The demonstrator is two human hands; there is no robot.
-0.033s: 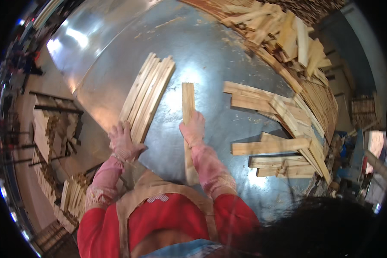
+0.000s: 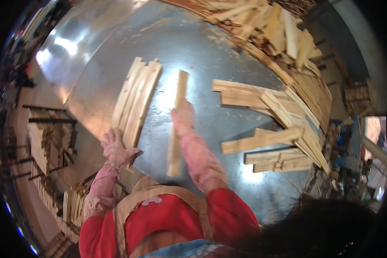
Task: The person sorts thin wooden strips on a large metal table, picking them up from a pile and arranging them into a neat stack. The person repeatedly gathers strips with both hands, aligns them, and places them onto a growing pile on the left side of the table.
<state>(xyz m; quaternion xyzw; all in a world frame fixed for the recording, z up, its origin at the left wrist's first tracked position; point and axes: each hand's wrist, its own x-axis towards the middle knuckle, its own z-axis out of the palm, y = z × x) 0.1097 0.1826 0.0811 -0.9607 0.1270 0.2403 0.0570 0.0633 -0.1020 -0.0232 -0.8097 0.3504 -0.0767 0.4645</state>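
Several pale wooden strips (image 2: 137, 96) lie side by side on the metal tabletop (image 2: 193, 56), left of the middle, their far ends uneven. My left hand (image 2: 117, 148) rests at their near end, fingers spread, thumb pointing right. To the right of this row, apart from it, one loose wooden strip (image 2: 180, 88) slants slightly, far end to the right. My right hand (image 2: 183, 116) is closed around the middle of that strip, partly covering it. Both forearms wear pink sleeves.
More wooden strips (image 2: 245, 96) lie crossed in a loose pile on the right. A heap of wood pieces (image 2: 284, 32) stands beyond the table's curved wooden edge (image 2: 262, 53). Racks with stacked wood (image 2: 38, 137) stand on the floor at left.
The loose strip in my right hand has shifted forward and turned, so it lies closer in line with the row. My left hand stays at the row's near end. The whole view has shifted slightly.
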